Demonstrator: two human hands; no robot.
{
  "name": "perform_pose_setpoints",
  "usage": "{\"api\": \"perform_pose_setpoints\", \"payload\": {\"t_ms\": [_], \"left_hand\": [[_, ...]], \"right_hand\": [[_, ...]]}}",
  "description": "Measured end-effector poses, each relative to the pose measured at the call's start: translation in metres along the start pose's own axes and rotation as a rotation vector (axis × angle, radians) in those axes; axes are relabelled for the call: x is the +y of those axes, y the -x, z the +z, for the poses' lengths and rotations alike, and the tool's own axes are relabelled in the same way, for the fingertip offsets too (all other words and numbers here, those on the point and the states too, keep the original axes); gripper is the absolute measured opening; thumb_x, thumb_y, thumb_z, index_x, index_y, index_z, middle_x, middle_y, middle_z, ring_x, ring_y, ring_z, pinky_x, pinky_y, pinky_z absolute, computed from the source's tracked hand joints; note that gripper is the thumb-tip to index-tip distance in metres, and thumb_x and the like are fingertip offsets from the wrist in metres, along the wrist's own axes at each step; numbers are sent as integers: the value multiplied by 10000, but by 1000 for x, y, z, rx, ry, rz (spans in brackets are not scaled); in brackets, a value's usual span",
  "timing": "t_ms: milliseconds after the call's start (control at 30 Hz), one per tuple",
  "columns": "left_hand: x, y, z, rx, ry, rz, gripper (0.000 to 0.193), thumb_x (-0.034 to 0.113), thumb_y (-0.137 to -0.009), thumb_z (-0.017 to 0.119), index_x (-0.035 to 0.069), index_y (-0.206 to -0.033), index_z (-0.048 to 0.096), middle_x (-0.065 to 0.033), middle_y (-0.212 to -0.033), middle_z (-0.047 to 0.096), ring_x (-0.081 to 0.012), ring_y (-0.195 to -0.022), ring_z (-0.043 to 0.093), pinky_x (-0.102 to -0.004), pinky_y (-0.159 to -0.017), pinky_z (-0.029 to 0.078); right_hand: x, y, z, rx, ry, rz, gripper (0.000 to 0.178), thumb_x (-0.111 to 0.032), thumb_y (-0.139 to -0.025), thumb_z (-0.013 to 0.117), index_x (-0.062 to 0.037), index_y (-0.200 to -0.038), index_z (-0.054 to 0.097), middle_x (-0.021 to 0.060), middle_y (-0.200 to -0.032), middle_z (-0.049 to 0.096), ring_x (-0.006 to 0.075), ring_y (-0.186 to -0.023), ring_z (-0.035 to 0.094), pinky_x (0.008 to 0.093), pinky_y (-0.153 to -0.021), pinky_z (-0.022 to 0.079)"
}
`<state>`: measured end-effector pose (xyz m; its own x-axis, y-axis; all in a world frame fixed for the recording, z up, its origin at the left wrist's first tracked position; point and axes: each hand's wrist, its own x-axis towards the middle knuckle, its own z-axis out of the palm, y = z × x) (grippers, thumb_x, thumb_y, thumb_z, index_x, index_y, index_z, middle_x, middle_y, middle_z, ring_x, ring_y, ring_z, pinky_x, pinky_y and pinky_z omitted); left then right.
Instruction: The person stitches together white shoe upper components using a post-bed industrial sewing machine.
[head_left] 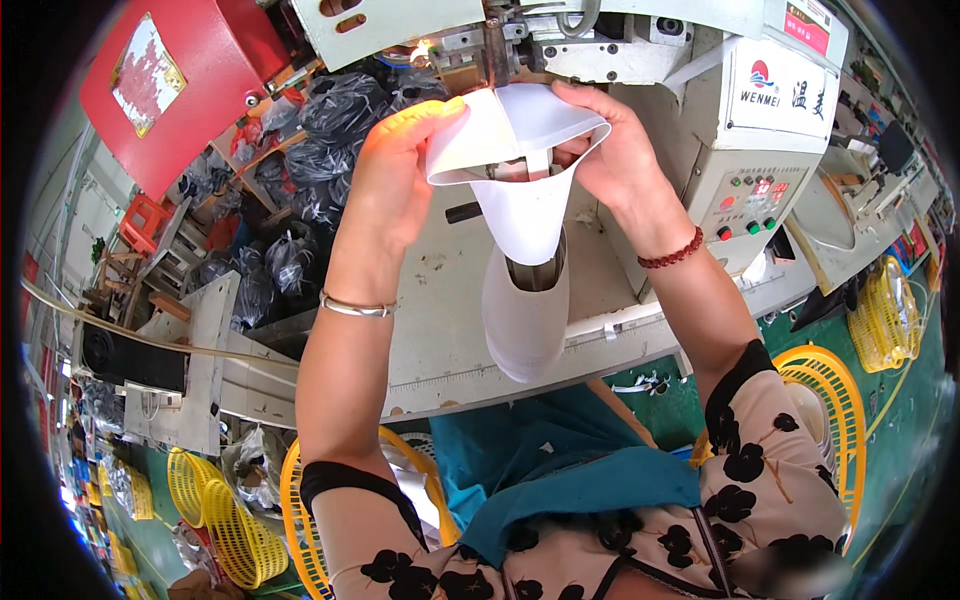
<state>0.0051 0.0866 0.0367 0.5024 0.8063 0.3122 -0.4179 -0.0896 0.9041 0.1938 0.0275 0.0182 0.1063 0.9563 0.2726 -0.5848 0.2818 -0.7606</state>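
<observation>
My left hand [395,175] and right hand [610,150] both grip white shoe upper [520,190], held under sewing machine [560,40] head, above worktop [440,330] near edge.

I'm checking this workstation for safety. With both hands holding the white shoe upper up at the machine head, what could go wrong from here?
1. Both the left hand and right hand grip the white upper right beneath the machine head, so fingers may get caught or pinched.
2. The bangle and bead bracelet hang close to the machine and might snag.
</observation>
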Motion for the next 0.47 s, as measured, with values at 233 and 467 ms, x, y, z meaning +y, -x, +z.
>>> {"api": "perform_pose_setpoints", "payload": {"t_ms": [233,467], "left_hand": [[-3,-6,-7,-75,47,-17,172,146,-875,549,7,-930,634,-9,-821,619,-73,-732,534,-213,-659,406],[-1,-1,-1,-18,1,-23,204,175,-885,548,5,-962,633,-6,-837,621,-71,-745,536,-209,-684,414]], "right_hand": [[3,-5,0,72,-70,103,328,-237,-830,564,-23,-1072,625,39,-787,653,153,-816,588,417,-843,453],[8,-14,-9,33,-52,103,420,-279,-830,559,-20,-1160,585,91,-963,667,199,-925,595,549,-937,385]]}}
